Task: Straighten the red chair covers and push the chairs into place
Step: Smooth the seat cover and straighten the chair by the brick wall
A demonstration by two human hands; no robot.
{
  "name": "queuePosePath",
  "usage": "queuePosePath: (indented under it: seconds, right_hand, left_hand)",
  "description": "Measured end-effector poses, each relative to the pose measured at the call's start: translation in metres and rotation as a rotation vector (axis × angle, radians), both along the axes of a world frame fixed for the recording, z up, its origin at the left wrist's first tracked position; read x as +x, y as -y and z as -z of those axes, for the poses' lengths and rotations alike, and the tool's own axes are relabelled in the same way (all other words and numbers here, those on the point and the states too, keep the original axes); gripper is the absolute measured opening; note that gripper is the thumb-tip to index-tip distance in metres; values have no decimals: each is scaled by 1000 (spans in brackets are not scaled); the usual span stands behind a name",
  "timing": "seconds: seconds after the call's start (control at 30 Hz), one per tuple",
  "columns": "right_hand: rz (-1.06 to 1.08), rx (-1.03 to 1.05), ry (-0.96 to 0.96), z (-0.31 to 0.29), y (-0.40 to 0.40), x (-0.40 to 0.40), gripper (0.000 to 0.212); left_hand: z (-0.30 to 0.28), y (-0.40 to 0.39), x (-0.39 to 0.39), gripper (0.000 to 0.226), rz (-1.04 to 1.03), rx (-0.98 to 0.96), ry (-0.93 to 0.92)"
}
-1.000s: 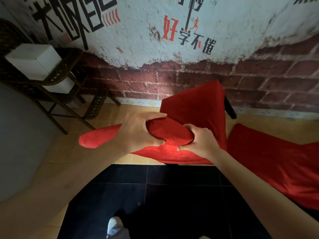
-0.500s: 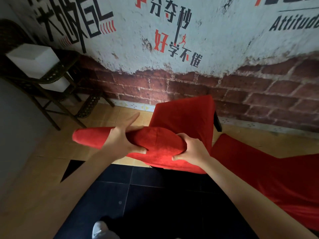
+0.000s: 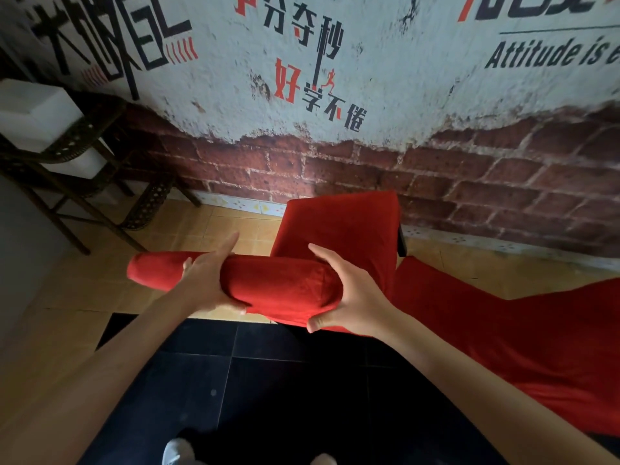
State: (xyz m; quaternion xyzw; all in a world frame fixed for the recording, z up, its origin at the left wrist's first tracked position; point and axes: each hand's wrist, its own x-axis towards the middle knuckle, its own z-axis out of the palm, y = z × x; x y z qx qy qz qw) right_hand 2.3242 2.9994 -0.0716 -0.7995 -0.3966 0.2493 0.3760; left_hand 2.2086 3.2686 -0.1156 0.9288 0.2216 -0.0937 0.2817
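Note:
A chair in a red cover (image 3: 339,229) stands in front of me, its seat toward the brick wall and its padded backrest top (image 3: 278,283) running left to right under my hands. My left hand (image 3: 209,280) grips the backrest near its middle, fingers over the far side and thumb underneath. My right hand (image 3: 349,293) clasps the backrest's right end, thumb low on the near face. The cover lies smooth over the backrest. A second red-covered chair (image 3: 523,333) stands close on the right, partly cut off by the frame edge.
A dark wicker stand (image 3: 84,142) holding white blocks sits at the left against the wall. The painted brick wall (image 3: 369,169) runs behind the chairs. Tan tiles (image 3: 208,233) give way to black tiles (image 3: 268,380) near my feet.
The bunched fabric on the backrest is now smoothed flat. My right hand has slid out to the backrest's right end, and my left hand's fingers have stretched over the top.

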Motion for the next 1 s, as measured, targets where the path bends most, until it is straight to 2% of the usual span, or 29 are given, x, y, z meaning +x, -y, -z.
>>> queuePosePath:
  seconds: [0.2, 0.47, 0.67, 0.87, 1.0]
  right_hand:
    - [49, -24, -5, -4, 1, -2, 119]
    - [142, -41, -54, -4, 30, 0, 109]
    - [134, -179, -125, -18, 40, 8, 105]
    - [112, -352, 24, -26, 55, 12, 111]
    - [122, -459, 144, -21, 76, 15, 112]
  left_hand:
    - [9, -18, -5, 155, -59, 13, -34]
    - [14, -1, 8, 149, 27, 26, -25]
    - [13, 11, 18, 124, 154, 153, -94]
    - [10, 29, 30, 113, 344, 213, -110]
    - [10, 45, 41, 107, 400, 248, -106]
